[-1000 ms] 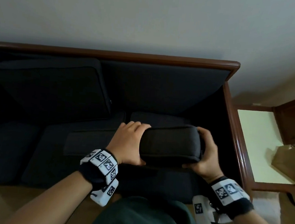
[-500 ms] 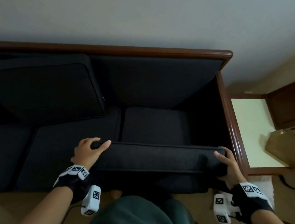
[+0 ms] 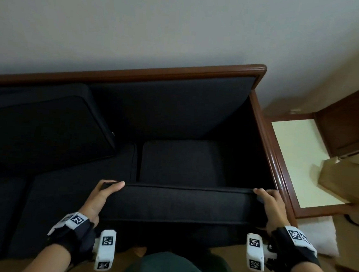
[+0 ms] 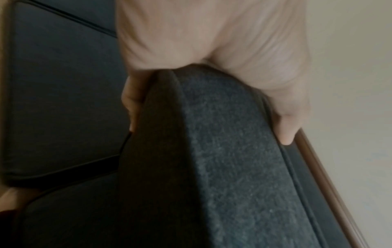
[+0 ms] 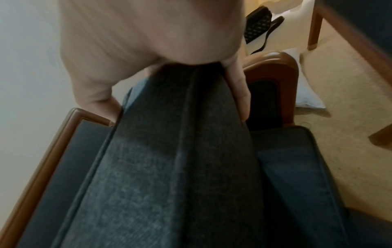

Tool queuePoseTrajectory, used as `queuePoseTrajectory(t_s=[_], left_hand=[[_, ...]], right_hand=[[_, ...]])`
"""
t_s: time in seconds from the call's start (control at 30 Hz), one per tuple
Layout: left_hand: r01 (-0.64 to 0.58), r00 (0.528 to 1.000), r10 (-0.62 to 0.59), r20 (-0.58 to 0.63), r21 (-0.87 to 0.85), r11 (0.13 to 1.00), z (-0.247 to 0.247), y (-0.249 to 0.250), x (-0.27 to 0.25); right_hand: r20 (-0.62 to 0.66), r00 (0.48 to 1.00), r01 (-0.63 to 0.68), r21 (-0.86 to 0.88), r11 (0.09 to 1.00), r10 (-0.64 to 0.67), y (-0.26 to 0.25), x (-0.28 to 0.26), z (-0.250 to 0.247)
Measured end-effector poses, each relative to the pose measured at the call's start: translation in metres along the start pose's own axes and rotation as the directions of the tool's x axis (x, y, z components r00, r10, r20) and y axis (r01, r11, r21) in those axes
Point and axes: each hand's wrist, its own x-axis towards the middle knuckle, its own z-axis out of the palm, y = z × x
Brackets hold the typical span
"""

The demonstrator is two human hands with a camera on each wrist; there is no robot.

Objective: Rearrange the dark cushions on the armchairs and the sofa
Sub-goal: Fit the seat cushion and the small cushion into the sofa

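Observation:
A long dark grey cushion (image 3: 179, 202) is held edge-up over the front of the sofa's right seat (image 3: 181, 159). My left hand (image 3: 102, 196) grips its left end, thumb on the top edge. My right hand (image 3: 270, 204) grips its right end beside the sofa's wooden arm (image 3: 268, 142). In the left wrist view the fingers (image 4: 284, 127) curl round the cushion (image 4: 222, 159). In the right wrist view the fingers (image 5: 239, 94) clasp the cushion (image 5: 169, 167). Another dark cushion (image 3: 44, 125) leans against the sofa's backrest at the left.
A wooden side table with a pale top (image 3: 297, 158) stands right of the sofa, a brown paper bag (image 3: 346, 181) on it. A white pillow (image 3: 318, 239) lies on the beige carpet below. The wall runs close behind the sofa's wooden rail (image 3: 136, 72).
One second ago the hands held the cushion by its short sides, close together; now they are wide apart at the ends of its long side, lower and nearer the seat front.

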Motion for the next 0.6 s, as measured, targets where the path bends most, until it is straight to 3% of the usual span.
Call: queuePoseTrajectory(t_s=[0.23,0.33,0.43,0.6], left_hand=[[-0.041,0.997,0.033,0.071,0.111,0.993,0.074,0.104,0.063],[-0.140,0.989,0.130,0.073,0.159,0.977,0.108,0.145,0.098],[-0.224,0.972,0.234,-0.018,0.228,0.948,0.131,0.155,0.127],[-0.358,0.933,0.355,0.062,0.280,0.891,0.166,0.158,0.133]], right_hand=[[-0.025,0.999,-0.024,0.137,0.990,0.028,-0.062,0.040,-0.001],[-0.043,0.997,-0.053,0.168,0.984,0.061,-0.092,0.059,0.003],[-0.035,0.997,-0.058,0.103,0.993,0.062,-0.113,0.075,0.016],[-0.079,0.997,0.003,0.006,1.000,-0.002,-0.142,0.102,0.037]])
